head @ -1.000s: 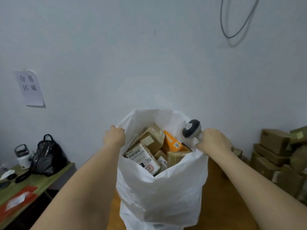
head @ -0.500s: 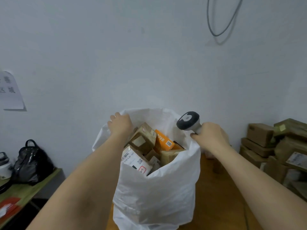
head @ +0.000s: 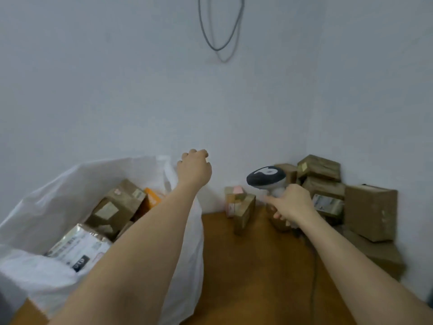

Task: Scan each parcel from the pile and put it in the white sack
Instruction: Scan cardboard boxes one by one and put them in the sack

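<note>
— While the left hand (head: 194, 168) reaches forward past the right edge of the white sack (head: 42, 207), what are its fingers doing?
— They curl loosely downward and hold nothing. The hand hangs in the air in front of the wall, above and just beyond the sack's rim, with the forearm crossing over the sack's right side.
— And the right hand (head: 291, 204)?
— Its fingers are wrapped round the handle of the scanner (head: 266, 178). The scanner's dark grey head, with a white mark on top, points left and stands above the hand. A thin dark cable (head: 312, 277) runs down across the tabletop (head: 253, 266) below that arm.
— Where are the parcels?
— Some already lie in the sack: several brown cartons (head: 119, 205), an orange box (head: 152, 199) behind them near the left forearm, and a white-labelled packet (head: 77, 247) at the front. The sack stands open at the left, on the tabletop, its mouth wide.
— And the pile?
— The pile of brown parcels (head: 332, 198) sits in the right corner against the wall, behind and to the right of the scanner hand; one large carton (head: 370, 212) stands at its right end. Nearer the middle, apart from that heap, a small brown parcel (head: 243, 212) stands on edge on the tabletop, with a pinkish one (head: 235, 192) just behind it. It lies between the two hands, and neither hand touches it.
— Anything on the wall?
— A grey loop of wire (head: 219, 26) hangs at the top.
</note>
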